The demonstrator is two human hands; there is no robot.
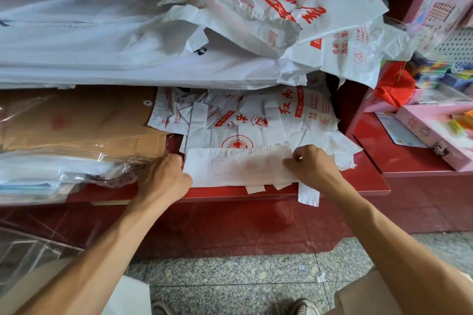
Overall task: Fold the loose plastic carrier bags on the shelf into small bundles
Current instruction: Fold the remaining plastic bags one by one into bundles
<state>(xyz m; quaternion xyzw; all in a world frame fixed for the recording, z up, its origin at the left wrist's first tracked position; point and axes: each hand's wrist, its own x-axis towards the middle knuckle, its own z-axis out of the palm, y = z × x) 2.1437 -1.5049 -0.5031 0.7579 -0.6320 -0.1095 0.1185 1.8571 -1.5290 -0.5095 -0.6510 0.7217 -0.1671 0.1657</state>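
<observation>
You're mid-fold on one bag. The folded carrier bag (238,167) lies as a flat white strip at the front of the lower red shelf (363,183), on top of other loose bags, with one handle loop hanging over the shelf edge. Your left hand (163,179) has its fingers curled around the strip's left end. Your right hand (311,165) pinches the right end between thumb and fingertips.

My read on progress: early. This bag is down to a long strip, not yet a small bundle. I see no finished bundles anywhere in view.

What's left: the loose pile of red-printed bags (245,117) behind your hands on the same shelf, plus the crumpled heap (294,7) on the upper level. Brown envelopes (76,120) to your left aren't part of the job.
</observation>
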